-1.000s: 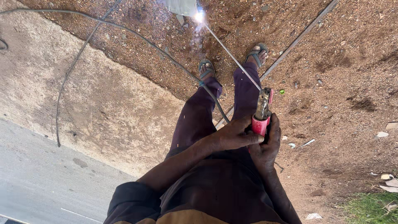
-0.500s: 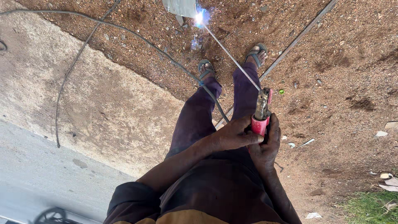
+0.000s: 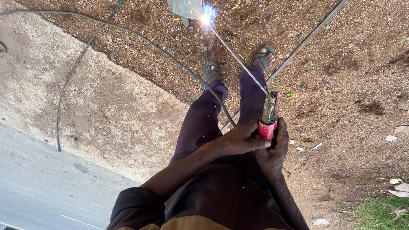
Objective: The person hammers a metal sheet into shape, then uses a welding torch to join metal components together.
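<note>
Sparks at the arc [image 3: 207, 19] are the main worry: both hands are clenched bare on the red electrode holder [image 3: 268, 127], left hand [image 3: 240, 140] over the grip w/ right hand [image 3: 272, 149] under it, and the feet are in open sandals [image 3: 211, 70] right near the weld, so spatter could burn skin. Long rod [image 3: 238, 59] reaches to the metal piece [image 3: 185, 8] on the dirt; any wobble may stick or break the arc, and the cable [image 3: 140, 40] by the legs could snag

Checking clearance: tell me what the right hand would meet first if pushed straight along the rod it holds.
The right hand would likely reach the grey metal piece on the dirt, where the welding rod tip sparks; depth is unclear.
</note>
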